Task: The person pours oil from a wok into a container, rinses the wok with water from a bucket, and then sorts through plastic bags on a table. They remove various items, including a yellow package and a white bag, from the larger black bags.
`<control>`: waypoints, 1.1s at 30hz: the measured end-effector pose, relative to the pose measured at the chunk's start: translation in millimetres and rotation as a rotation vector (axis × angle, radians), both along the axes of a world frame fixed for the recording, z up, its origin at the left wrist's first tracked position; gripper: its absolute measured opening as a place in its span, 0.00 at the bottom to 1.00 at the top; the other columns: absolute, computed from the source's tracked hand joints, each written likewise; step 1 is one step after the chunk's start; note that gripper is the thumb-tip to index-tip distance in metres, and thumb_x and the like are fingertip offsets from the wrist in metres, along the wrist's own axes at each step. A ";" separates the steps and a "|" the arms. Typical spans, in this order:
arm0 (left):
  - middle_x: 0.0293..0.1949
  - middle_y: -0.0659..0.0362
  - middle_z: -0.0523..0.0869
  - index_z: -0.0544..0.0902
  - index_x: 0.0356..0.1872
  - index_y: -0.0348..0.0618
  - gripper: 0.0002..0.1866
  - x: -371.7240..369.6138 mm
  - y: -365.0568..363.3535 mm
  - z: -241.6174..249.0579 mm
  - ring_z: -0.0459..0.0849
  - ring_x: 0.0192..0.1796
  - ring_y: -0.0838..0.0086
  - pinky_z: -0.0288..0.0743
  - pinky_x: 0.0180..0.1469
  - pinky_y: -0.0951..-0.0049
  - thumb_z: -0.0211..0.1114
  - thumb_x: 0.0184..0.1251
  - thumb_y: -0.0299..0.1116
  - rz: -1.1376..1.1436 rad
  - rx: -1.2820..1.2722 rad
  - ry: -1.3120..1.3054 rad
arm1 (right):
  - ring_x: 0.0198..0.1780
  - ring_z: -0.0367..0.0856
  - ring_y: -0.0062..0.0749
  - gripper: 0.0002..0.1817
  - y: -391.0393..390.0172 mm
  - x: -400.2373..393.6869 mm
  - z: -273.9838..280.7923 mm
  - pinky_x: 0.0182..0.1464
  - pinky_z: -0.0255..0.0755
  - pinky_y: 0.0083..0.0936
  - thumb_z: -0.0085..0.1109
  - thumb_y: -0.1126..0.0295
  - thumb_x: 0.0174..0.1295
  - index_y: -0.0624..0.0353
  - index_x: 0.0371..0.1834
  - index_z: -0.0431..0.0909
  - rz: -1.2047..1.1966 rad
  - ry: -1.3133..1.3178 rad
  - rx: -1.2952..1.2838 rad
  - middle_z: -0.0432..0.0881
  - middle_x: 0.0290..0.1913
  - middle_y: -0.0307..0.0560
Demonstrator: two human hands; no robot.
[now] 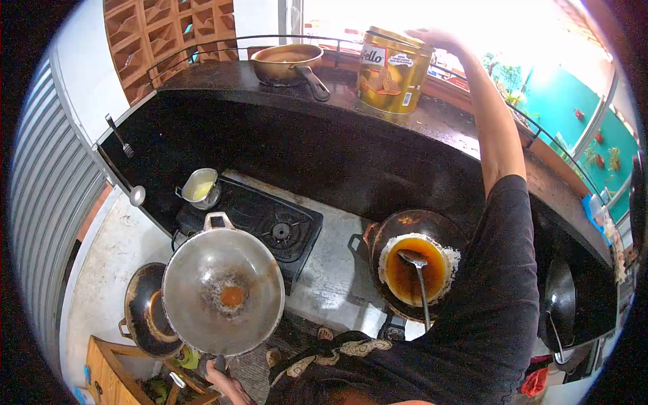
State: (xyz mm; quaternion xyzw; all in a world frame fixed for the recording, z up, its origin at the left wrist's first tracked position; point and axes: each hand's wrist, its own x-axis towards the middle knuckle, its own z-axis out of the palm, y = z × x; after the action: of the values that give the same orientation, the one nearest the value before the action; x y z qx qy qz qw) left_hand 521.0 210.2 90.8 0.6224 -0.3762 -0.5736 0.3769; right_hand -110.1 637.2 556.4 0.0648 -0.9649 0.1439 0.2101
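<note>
My left hand (pixel 221 378) is closed around the near handle of a grey metal wok (pixel 253 270). A small patch of brown liquid lies in the middle of the wok, which covers part of a black gas stove (pixel 300 223). At the far ledge, my right hand (pixel 435 39) reaches to the top of a gold wafer tin (pixel 388 81). Its fingers are at the edge of the tin's lid (pixel 398 34), which sits tilted; bright light washes out the fingertips. A dark wok (pixel 422 223) to the right holds brown oil with a metal ladle (pixel 420 270) in it.
A small pot (pixel 200 189) with pale yellow contents stands at the stove's back left. On the ledge is a brown saucepan (pixel 287 61). Another dark pan (pixel 138 304) is at lower left, beside a wooden cabinet (pixel 104 371). A further black wok (pixel 560 297) stands at far right.
</note>
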 end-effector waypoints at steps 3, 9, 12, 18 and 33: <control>0.26 0.60 0.74 0.72 0.25 0.39 0.09 -0.8 -6.7 -13.2 0.72 0.26 0.70 0.68 0.30 0.66 0.59 0.46 0.34 -0.020 0.014 0.011 | 0.32 0.80 0.33 0.30 -12.2 0.0 3.1 0.31 0.75 0.27 0.55 0.41 0.52 0.53 0.48 0.78 0.257 0.007 -0.074 0.83 0.33 0.45; 0.26 0.59 0.74 0.73 0.25 0.37 0.09 7.4 -9.7 -30.1 0.73 0.28 0.69 0.69 0.32 0.67 0.59 0.47 0.33 -0.058 -0.026 0.007 | 0.32 0.81 0.34 0.32 -24.6 5.5 5.9 0.33 0.76 0.27 0.55 0.39 0.50 0.53 0.48 0.78 0.418 -0.033 -0.120 0.83 0.34 0.46; 0.28 0.56 0.73 0.71 0.29 0.35 0.12 9.5 -11.9 -35.8 0.74 0.29 0.66 0.66 0.31 0.63 0.59 0.47 0.33 -0.061 0.032 0.058 | 0.32 0.81 0.34 0.33 -27.7 10.1 3.8 0.34 0.76 0.28 0.55 0.38 0.49 0.53 0.48 0.79 0.449 -0.044 -0.113 0.83 0.34 0.47; 0.37 0.48 0.68 0.60 0.45 0.30 0.27 -13.5 9.9 9.1 0.74 0.31 0.59 0.58 0.31 0.72 0.59 0.45 0.34 -0.065 0.059 -0.069 | 0.33 0.81 0.35 0.35 -33.4 16.5 1.2 0.35 0.76 0.28 0.55 0.36 0.48 0.53 0.48 0.79 0.484 -0.063 -0.069 0.83 0.35 0.48; 0.35 0.57 0.77 0.75 0.33 0.35 0.13 9.6 -12.8 -57.4 0.74 0.35 0.67 0.70 0.41 0.66 0.58 0.47 0.33 -0.033 -0.009 0.045 | 0.30 0.82 0.39 0.25 -109.4 55.5 -34.7 0.36 0.76 0.33 0.53 0.47 0.56 0.61 0.38 0.82 0.245 0.413 0.643 0.83 0.29 0.52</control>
State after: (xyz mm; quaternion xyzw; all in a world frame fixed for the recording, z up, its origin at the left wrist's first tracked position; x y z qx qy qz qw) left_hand 530.5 197.4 33.4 0.6015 -0.3803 -0.5919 0.3784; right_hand -54.7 527.7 521.8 0.2694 -0.8832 -0.1576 0.3500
